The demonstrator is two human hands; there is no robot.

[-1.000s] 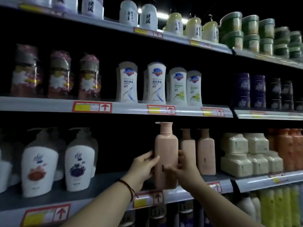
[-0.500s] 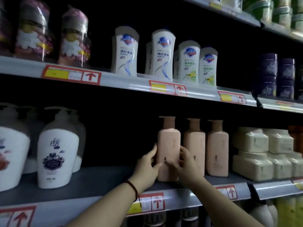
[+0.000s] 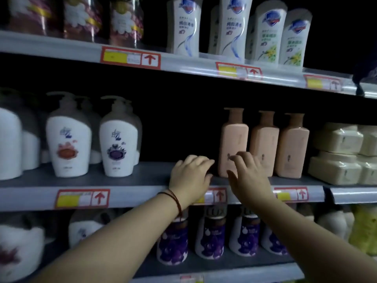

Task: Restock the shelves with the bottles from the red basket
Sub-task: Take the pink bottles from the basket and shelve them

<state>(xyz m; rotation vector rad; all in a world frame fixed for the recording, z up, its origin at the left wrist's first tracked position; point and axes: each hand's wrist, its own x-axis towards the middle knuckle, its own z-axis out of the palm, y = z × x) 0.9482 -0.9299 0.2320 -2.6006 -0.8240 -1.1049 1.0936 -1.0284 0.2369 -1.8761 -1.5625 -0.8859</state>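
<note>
A pink pump bottle (image 3: 233, 139) stands upright on the middle shelf (image 3: 142, 174), leftmost in a row with two matching pink bottles (image 3: 265, 144). My left hand (image 3: 190, 176) hovers just left of its base, fingers curled and apart from it. In front of the bottle's lower part my right hand (image 3: 247, 174) is spread, holding nothing. The red basket is not in view.
White pump bottles (image 3: 120, 144) stand to the left on the same shelf, with a bare gap between them and the pink row. Cream boxed packs (image 3: 338, 154) sit at the right. Purple bottles (image 3: 210, 235) fill the shelf below, white bottles (image 3: 232, 27) the shelf above.
Both hands held the pink bottle above the shelf, set it down beside the other two, and have now let go and drawn back. The view has tilted downward.
</note>
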